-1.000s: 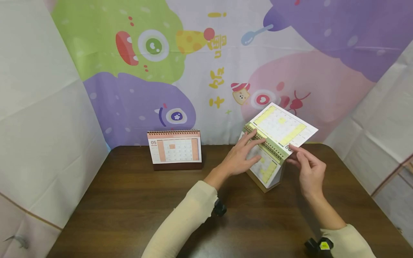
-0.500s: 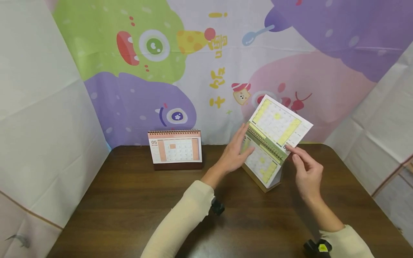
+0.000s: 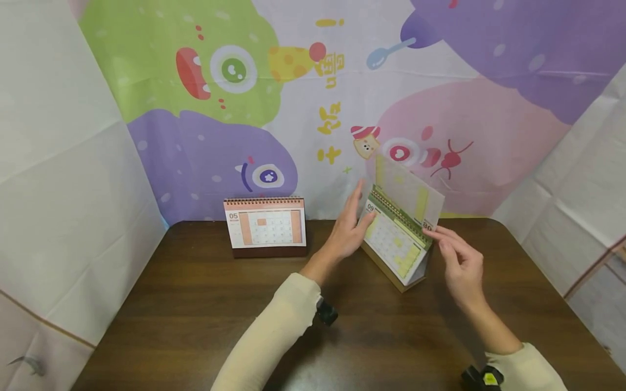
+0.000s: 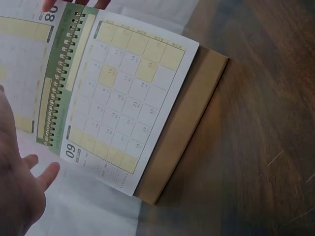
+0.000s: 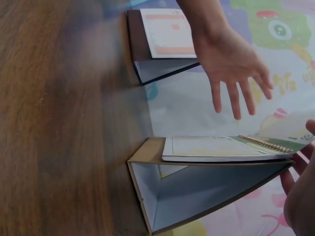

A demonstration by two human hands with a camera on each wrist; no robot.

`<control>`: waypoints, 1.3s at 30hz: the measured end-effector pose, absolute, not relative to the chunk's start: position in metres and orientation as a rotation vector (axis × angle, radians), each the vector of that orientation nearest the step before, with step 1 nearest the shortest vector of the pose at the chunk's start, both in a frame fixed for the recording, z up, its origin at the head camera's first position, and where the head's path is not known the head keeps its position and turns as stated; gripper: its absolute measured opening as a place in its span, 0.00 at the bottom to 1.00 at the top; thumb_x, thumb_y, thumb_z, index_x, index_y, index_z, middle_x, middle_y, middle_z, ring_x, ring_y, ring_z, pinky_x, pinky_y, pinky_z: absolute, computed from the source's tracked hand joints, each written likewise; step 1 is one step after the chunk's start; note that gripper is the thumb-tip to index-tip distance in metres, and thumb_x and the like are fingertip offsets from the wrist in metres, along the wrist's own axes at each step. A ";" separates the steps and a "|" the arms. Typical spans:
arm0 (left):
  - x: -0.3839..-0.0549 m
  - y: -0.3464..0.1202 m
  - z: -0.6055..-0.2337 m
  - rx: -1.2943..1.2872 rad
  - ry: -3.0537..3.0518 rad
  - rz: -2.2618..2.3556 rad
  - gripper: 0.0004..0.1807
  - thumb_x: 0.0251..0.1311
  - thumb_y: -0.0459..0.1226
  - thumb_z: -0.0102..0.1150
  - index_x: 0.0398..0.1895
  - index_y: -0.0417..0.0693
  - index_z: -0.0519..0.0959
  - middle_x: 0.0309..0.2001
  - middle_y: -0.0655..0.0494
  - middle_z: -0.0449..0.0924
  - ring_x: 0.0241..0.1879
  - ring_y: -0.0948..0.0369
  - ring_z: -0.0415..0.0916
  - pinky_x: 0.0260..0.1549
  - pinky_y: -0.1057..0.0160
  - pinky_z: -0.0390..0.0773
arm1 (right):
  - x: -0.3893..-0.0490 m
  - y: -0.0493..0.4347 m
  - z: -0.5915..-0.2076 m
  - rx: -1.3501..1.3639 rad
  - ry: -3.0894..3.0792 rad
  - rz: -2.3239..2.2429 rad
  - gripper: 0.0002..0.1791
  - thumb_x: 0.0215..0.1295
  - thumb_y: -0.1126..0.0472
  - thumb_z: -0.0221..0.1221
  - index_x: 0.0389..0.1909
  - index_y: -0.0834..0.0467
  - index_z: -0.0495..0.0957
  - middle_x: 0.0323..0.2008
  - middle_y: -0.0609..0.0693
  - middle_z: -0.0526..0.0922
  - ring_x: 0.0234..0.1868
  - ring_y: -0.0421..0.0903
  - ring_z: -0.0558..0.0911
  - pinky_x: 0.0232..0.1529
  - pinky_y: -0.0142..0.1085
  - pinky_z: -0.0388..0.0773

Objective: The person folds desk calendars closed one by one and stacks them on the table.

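On the green-topped paper spiral calendar [image 3: 399,218], the yellow-banded page [image 3: 408,189] has tipped farther back, leaving 09 sheet [image 3: 391,240] foremost. Right grip [image 3: 462,266] pinches it behind; left grip [image 3: 347,231] hangs spread.

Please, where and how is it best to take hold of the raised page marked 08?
I would probably pinch the raised page at its right side edge, coming from the right. It is thin and its lower edge is held by the wire binding, while that side edge is unbound. The right hand is there, beside the binding.
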State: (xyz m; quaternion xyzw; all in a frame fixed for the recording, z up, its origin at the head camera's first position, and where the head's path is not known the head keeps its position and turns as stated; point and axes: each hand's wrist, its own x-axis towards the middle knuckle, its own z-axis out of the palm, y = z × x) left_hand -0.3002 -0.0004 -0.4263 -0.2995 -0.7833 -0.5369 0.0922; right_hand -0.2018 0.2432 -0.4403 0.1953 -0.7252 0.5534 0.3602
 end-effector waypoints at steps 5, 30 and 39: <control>-0.300 -0.001 -0.429 -0.896 -2.216 -1.689 0.47 0.88 0.41 0.48 0.95 0.47 0.31 0.94 0.40 0.45 0.91 0.40 0.54 0.82 0.32 0.71 | -0.206 0.244 -0.444 0.663 -1.831 1.413 0.17 0.77 0.82 0.49 0.49 0.80 0.88 0.60 0.37 0.93 0.68 0.35 0.87 0.72 0.25 0.77; -0.296 -0.013 -0.431 -0.650 -2.043 -1.772 0.44 0.79 0.35 0.53 0.93 0.49 0.48 0.81 0.36 0.66 0.76 0.40 0.76 0.60 0.45 0.91 | -0.210 0.245 -0.453 0.739 -1.845 1.325 0.22 0.74 0.84 0.49 0.33 0.71 0.92 0.61 0.43 0.93 0.69 0.42 0.82 0.74 0.31 0.71; -0.297 -0.023 -0.444 -0.587 -2.066 -1.697 0.44 0.70 0.41 0.52 0.90 0.42 0.57 0.85 0.37 0.64 0.76 0.44 0.74 0.58 0.55 0.87 | -0.211 0.245 -0.457 0.716 -1.848 1.327 0.23 0.75 0.83 0.49 0.30 0.68 0.92 0.60 0.43 0.93 0.68 0.43 0.82 0.74 0.31 0.71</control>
